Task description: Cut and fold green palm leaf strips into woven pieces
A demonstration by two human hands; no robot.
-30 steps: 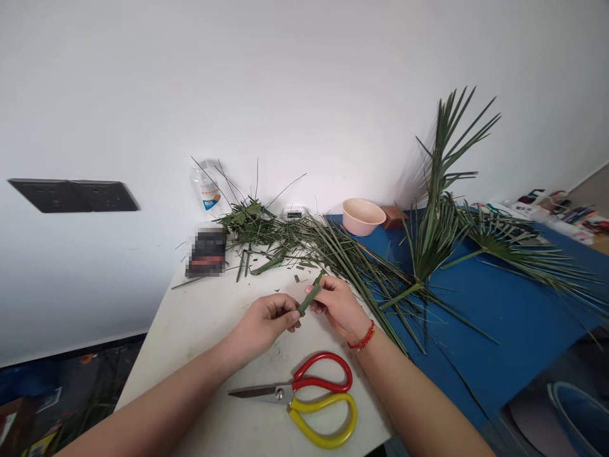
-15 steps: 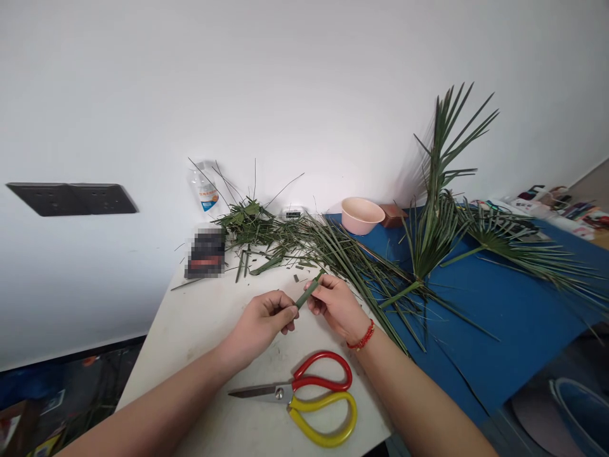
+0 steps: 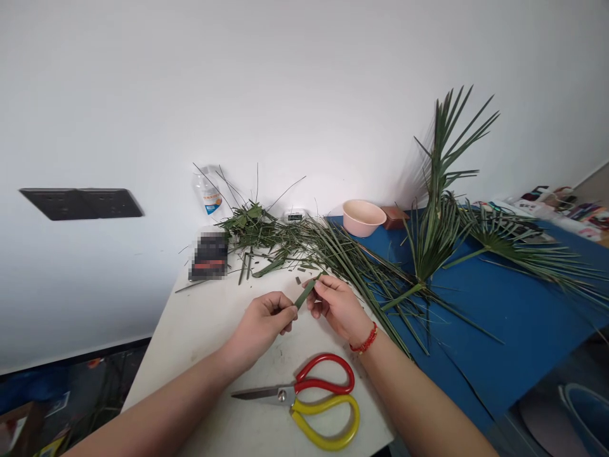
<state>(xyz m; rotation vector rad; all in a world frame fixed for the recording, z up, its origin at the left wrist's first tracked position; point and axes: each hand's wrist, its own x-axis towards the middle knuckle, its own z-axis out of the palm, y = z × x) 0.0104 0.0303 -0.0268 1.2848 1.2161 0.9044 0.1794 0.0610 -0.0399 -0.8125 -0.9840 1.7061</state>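
A short green palm leaf strip (image 3: 305, 295) stretches at a slant between my two hands, above the white tabletop. My left hand (image 3: 270, 316) pinches its lower end between thumb and fingers. Around its upper end the fingers of my right hand (image 3: 335, 301) are closed, with a bit of the strip showing past them. A red beaded bracelet circles my right wrist. Below the hands, scissors (image 3: 284, 396) with one red and one yellow handle lie on the table, blades pointing left.
Behind my hands is a heap of cut leaf strips (image 3: 257, 228). Palm fronds (image 3: 428, 247) lie on the blue surface (image 3: 476, 317) at right. A pink bowl (image 3: 364, 219), a brown box (image 3: 396, 218), a clear bottle (image 3: 208, 193) and a blurred dark item (image 3: 209, 256) stand near the wall.
The right fingers have shifted slightly on the strip, which is turned a little and now shows a flatter face. Both hands stay in nearly the same place; the view has moved slightly.
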